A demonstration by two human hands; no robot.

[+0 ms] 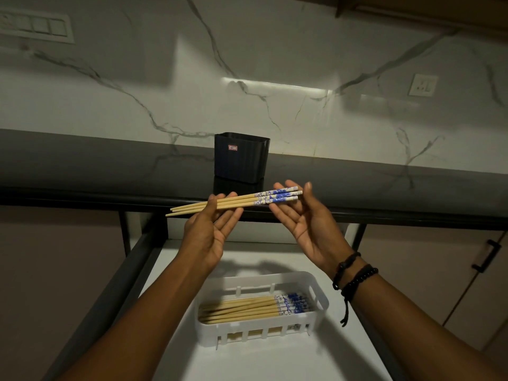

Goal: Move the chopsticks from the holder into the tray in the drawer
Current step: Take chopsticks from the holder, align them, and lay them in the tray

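Three chopsticks (233, 202) lie level across my two hands, above the open drawer (275, 361) and in front of the worktop (110, 166); their plain tips point left, their blue-patterned ends right. My left hand (209, 229) supports the plain half, thumb over the sticks and fingers beneath, a light pinch. My right hand (299, 218) cradles the patterned ends, palm up, fingers curled around them without clamping. The tray (319, 295) sits below in the drawer, already holding a bundle of matching sticks (247, 307) laid the same way. The black holder (242, 158) stands on the worktop behind; I cannot see inside it. Step in hand, as I judge it: lowering. I should keep the three parallel and level, match the bundle's direction, bring both hands down together inside the tray's walls, and release low so none rolls or bounces out.
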